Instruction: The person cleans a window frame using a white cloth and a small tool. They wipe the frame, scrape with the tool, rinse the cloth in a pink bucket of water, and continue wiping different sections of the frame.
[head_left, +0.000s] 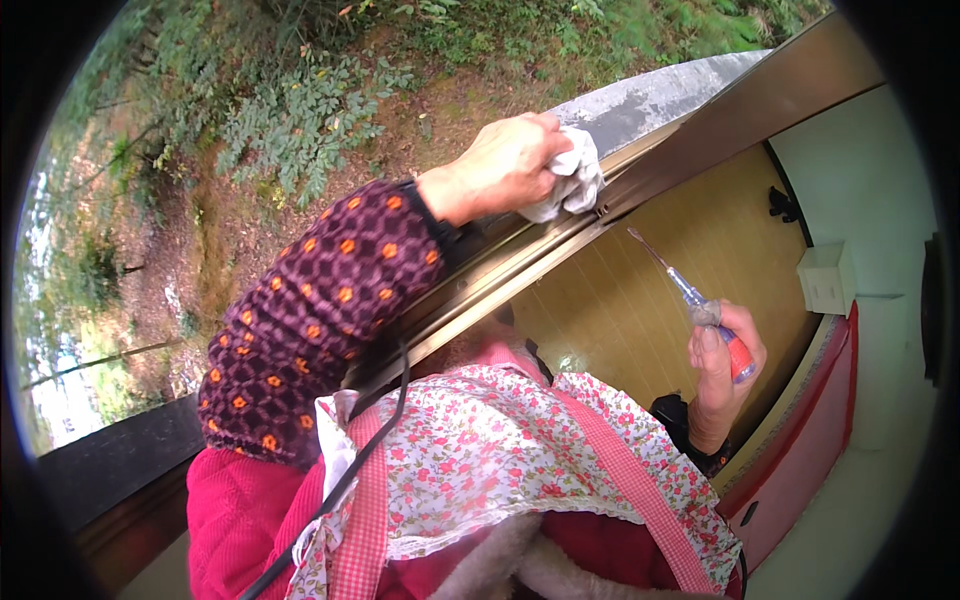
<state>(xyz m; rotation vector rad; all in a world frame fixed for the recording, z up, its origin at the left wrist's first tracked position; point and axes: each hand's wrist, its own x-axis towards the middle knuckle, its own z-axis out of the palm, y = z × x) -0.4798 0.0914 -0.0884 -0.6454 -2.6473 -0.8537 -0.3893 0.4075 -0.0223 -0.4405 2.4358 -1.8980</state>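
Observation:
My left hand (506, 165) grips a crumpled white cloth (576, 180) and rests it at the metal window track (517, 259), close to the lower corner of the sliding frame (739, 105). A dark purple sleeve with orange flowers covers that arm. On the indoor side, my right hand (721, 360) is closed around a screwdriver (686, 289) with a red and blue handle. Its thin metal shaft points up and left towards the track, and the tip appears apart from the frame. Something greyish, perhaps cloth, is wrapped round the front of the handle.
Outside the window lie a grey ledge (637, 97) and a slope with bushes (307, 120). Indoors are a wooden floor (600, 307), a small white box-shaped object (825, 277) and a pink panel with red edging (810, 457). A black cord (360, 457) runs across my floral apron (480, 442).

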